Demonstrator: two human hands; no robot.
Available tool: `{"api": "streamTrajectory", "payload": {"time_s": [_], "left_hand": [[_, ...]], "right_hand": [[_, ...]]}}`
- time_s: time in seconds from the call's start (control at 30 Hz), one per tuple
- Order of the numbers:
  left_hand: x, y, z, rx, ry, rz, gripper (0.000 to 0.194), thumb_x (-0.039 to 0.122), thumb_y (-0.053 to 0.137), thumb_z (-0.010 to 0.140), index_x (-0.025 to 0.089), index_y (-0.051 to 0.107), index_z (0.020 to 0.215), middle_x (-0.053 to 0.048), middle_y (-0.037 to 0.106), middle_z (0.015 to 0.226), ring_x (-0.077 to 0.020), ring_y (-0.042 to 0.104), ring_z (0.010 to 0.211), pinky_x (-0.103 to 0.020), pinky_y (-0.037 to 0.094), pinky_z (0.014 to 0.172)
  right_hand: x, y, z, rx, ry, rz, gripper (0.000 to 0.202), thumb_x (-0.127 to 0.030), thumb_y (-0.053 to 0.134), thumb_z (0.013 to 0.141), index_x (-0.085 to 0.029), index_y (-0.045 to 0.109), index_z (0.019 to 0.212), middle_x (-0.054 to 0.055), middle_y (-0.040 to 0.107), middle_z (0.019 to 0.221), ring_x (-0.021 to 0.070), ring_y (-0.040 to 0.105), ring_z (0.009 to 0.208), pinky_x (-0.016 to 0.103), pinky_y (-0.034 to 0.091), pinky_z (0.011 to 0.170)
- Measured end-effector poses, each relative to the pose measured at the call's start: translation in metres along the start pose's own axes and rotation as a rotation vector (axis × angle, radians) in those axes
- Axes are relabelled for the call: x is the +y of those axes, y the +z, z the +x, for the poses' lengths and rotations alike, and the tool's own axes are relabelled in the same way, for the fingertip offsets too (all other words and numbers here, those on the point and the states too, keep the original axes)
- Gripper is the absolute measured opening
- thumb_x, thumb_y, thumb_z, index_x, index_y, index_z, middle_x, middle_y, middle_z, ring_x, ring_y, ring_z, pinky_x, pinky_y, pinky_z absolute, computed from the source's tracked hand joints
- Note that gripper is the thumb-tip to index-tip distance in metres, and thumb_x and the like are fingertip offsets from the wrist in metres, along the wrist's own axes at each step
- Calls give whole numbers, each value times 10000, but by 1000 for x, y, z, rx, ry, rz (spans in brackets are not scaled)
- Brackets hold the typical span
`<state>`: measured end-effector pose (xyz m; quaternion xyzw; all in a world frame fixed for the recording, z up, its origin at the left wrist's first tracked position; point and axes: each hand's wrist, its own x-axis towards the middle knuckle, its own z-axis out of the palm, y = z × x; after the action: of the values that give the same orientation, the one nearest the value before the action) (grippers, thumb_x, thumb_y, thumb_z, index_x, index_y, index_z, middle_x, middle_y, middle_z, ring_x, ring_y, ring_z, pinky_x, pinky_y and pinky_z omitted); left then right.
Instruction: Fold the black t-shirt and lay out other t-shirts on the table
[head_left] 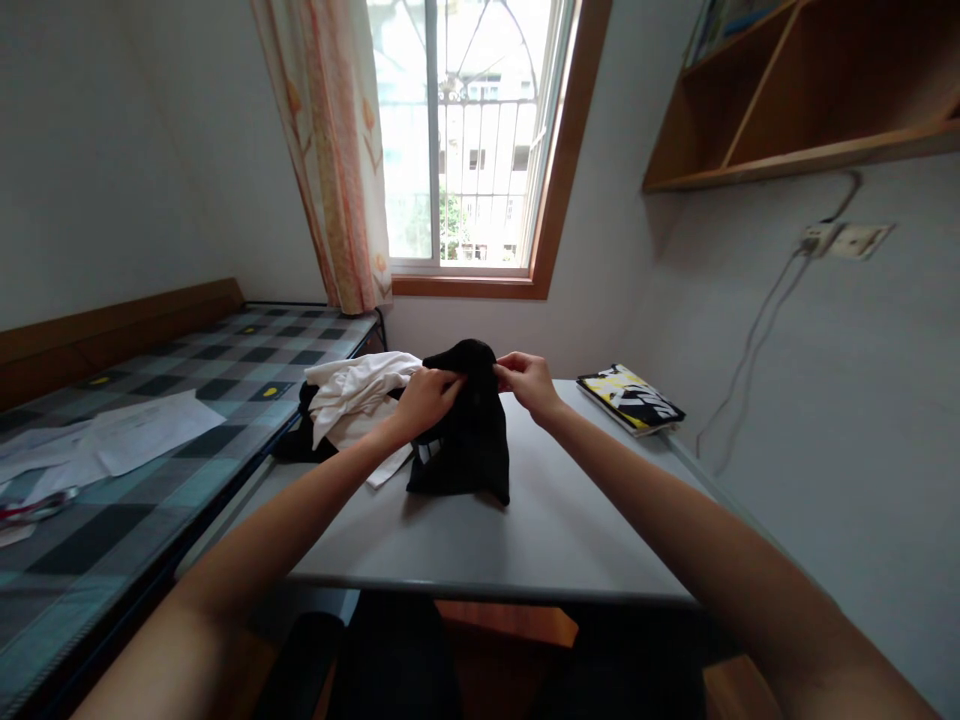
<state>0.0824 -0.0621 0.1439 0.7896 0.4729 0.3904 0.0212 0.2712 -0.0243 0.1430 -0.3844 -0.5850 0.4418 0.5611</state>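
Note:
A black garment (469, 450) hangs above the white table, its lower edge near or on the tabletop; its exact kind cannot be made out. My left hand (431, 400) is closed on its upper left part. At the upper right edge, my right hand (529, 382) pinches the same black cloth between thumb and fingers. Behind my left hand lies a rumpled pile of white clothing (352, 390), with some black cloth (304, 440) under and beside it.
The white table (585, 540) carries a flat black, white and yellow patterned item (630, 398) at its right edge. Left of it stands a bed with a checked cover (150, 380) and loose papers (127, 440). A cable (750, 340) hangs on the right wall below a wooden shelf (787, 160).

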Motion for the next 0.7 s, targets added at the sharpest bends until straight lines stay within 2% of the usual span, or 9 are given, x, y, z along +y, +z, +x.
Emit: {"api": "streamTrajectory", "payload": {"time_s": [0.1,0.2,0.3,0.37,0.43,0.5,0.6,0.63,0.7], "left_hand": [[-15,-4,1,43,-30,17,320,292,506,883,193,731,679,-50,648,569,-178,597,570,-268,388,597],[-34,-11,1,92,-101,-68,336,342,475,901,186,745,775,-33,670,620,-187,632,612,-261,436,607],[-44,-21,-1,159,-88,-46,328,354,463,918,187,745,922,-54,730,890,-204,667,774,-292,496,717],[-44,-30,-2,219,-32,82,307,326,461,928,204,725,1025,-74,684,1148,-219,650,938,-326,490,847],[-40,-38,0,280,-6,185,295,309,463,934,217,700,1084,-88,628,1248,-229,625,1013,-346,469,905],[-33,-43,5,321,-27,174,280,330,467,941,206,688,1059,-96,670,1106,-216,647,930,-330,486,850],[-16,-42,16,311,-63,-107,289,404,450,953,184,638,969,-26,647,730,-154,644,638,-260,506,645],[-8,-40,19,271,-56,-245,301,433,449,951,182,612,951,-2,617,664,-136,623,566,-242,498,588],[8,-36,25,158,-4,-501,329,491,467,932,180,571,942,15,604,654,-123,615,537,-227,498,545]], "right_hand": [[6,-20,11,140,-4,7,411,-468,814,550,-195,558,720,-18,589,616,117,553,553,288,518,551],[11,-45,22,307,5,63,376,-469,731,645,-231,489,804,-39,546,654,118,536,581,262,487,548],[11,-59,23,309,35,123,390,-485,701,671,-256,449,861,-50,523,663,129,523,591,254,464,542],[7,-61,17,215,34,121,424,-529,707,660,-254,461,868,-51,533,670,128,521,599,255,463,563],[1,-58,7,81,19,40,444,-605,677,673,-239,514,864,-39,557,687,132,536,628,260,469,595],[-5,-51,-4,-126,14,-110,459,-627,665,688,-222,594,892,-14,614,746,149,572,703,274,485,650],[-8,-37,-18,-514,61,-384,402,-467,799,598,-215,681,888,3,676,794,178,599,750,293,497,687],[-7,-32,-20,-594,74,-467,350,-391,827,559,-210,693,827,0,678,760,178,591,715,293,494,668],[-2,-21,-21,-613,62,-552,241,-286,829,521,-199,676,686,-6,655,663,162,552,634,289,477,617]]}}
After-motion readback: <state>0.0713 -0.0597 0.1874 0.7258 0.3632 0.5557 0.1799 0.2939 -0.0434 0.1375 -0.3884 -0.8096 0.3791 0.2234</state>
